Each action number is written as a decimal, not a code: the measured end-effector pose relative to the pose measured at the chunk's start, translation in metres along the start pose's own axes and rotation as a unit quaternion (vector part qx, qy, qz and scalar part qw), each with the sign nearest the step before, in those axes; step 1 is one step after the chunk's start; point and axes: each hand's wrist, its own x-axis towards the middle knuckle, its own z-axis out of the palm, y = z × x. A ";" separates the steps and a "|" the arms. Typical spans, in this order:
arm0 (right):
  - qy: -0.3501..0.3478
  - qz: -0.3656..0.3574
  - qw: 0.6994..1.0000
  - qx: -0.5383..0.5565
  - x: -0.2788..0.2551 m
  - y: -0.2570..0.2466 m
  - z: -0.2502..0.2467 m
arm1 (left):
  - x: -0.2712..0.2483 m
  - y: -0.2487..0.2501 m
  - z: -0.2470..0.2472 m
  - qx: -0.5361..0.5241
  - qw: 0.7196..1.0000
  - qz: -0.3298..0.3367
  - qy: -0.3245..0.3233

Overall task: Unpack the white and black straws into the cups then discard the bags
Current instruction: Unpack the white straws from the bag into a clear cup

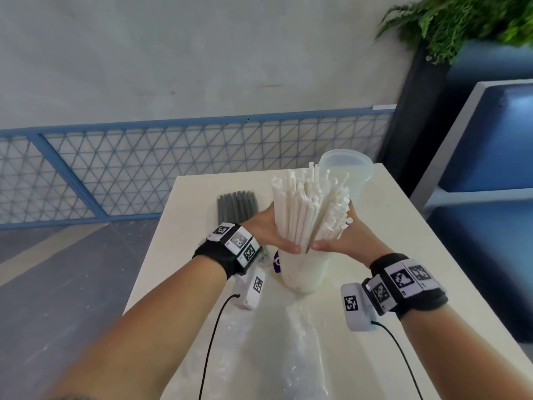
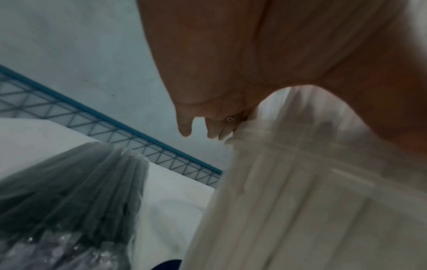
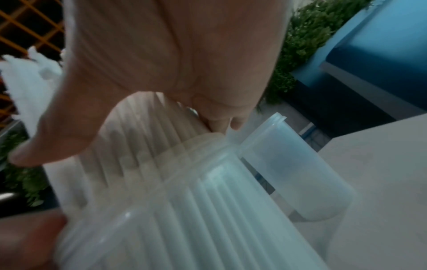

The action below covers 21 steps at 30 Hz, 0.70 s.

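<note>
A thick bundle of white straws (image 1: 305,209) stands upright in a translucent cup (image 1: 302,274) at the table's middle, fanning out above the rim. My left hand (image 1: 266,230) grips the bundle from the left and my right hand (image 1: 347,238) from the right, thumbs nearly meeting in front just above the rim. The left wrist view shows my left hand (image 2: 254,54) against the straws (image 2: 300,182); the right wrist view shows my right hand (image 3: 173,64) curled over the filled cup (image 3: 184,210). Black straws (image 1: 238,206) lie bagged on the left. An empty cup (image 1: 350,171) stands behind.
An emptied clear plastic bag (image 1: 288,342) lies flat on the white table (image 1: 403,241) in front of the cup. A blue bench (image 1: 490,168) and a plant (image 1: 461,21) stand to the right. A blue mesh fence (image 1: 144,168) runs behind.
</note>
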 end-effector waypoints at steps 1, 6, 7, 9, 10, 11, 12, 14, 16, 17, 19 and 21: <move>0.000 -0.011 1.000 -0.006 0.002 0.000 0.003 | 0.002 0.000 0.002 -0.004 1.000 0.008 0.005; 0.063 -0.057 0.996 -0.008 0.008 -0.002 0.020 | 0.010 0.007 0.017 0.009 0.995 0.080 0.057; 0.085 -0.062 0.994 -0.009 0.009 -0.003 0.021 | 0.011 0.009 0.018 -0.030 0.992 0.095 0.075; 0.115 -0.066 0.991 -0.007 0.010 -0.008 0.020 | 0.010 0.015 0.018 -0.086 0.984 0.112 0.108; 0.126 -0.074 0.989 0.000 0.011 -0.011 0.018 | 0.010 0.017 0.018 -0.102 0.981 0.118 0.120; 0.135 -0.087 0.987 0.007 0.011 -0.015 0.016 | 0.011 0.019 0.017 -0.114 0.977 0.121 0.132; 0.143 -0.101 0.985 0.014 0.012 -0.019 0.014 | 0.009 0.023 0.015 -0.125 0.974 0.125 0.145; 0.149 -0.126 0.981 0.018 0.013 -0.026 0.011 | 0.007 0.028 0.009 -0.135 0.971 0.129 0.152; 0.140 -0.146 0.979 0.005 0.011 -0.030 0.008 | 0.002 0.032 0.004 -0.121 0.971 0.143 0.146; 0.138 -0.157 0.978 -0.006 0.009 -0.030 0.007 | -0.001 0.034 0.002 -0.105 0.971 0.157 0.148; 0.141 -0.177 0.974 -0.031 0.006 -0.032 0.005 | -0.007 0.039 0.001 -0.062 0.966 0.193 0.163; 0.145 -0.192 0.969 -0.048 0.004 -0.034 0.003 | -0.015 0.048 0.000 -0.012 0.953 0.241 0.182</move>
